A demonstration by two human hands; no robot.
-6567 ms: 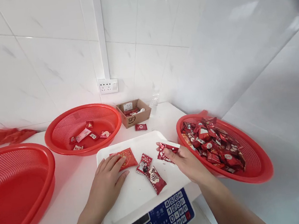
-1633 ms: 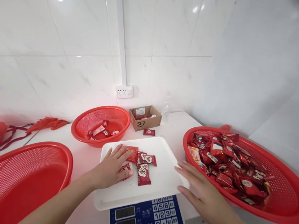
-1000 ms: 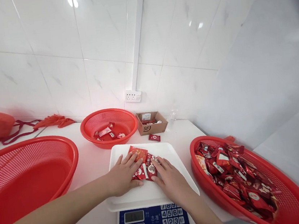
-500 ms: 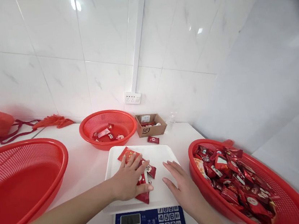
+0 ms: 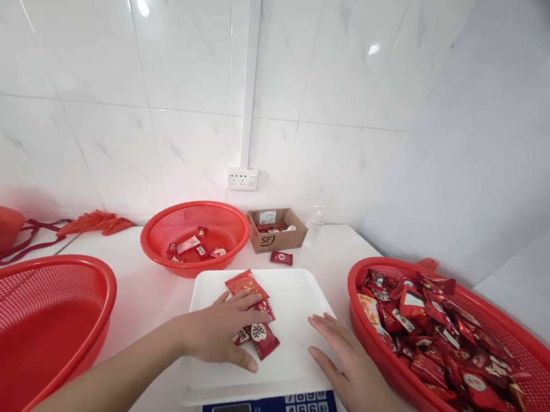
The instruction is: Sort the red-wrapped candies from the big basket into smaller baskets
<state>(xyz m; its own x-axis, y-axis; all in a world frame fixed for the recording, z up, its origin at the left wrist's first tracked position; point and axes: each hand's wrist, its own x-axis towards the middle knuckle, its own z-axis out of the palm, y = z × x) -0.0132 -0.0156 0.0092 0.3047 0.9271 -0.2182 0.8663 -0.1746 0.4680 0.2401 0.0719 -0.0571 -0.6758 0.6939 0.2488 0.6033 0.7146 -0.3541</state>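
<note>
Small basket [image 5: 189, 205] holds few packets. Left hand [image 5: 218, 336] lies on packets [image 5: 262, 340] on scale tray [image 5: 300, 370], fingers spread, not gripping. Right hand [image 5: 353, 377] open, fingers on tray edge, holding nothing. Right basket [image 5: 353, 303] heaped with packets.

Bright, even indoor light; small glare spots on glossy wall tiles [image 5: 176, 57]; faint soft shadows; fisheye bowing, dark vignette at right edge; overall sharp.

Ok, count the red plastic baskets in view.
3: a large basket at far left, a smaller basket at the back holding a few candies, and a heaped basket at right.
</note>
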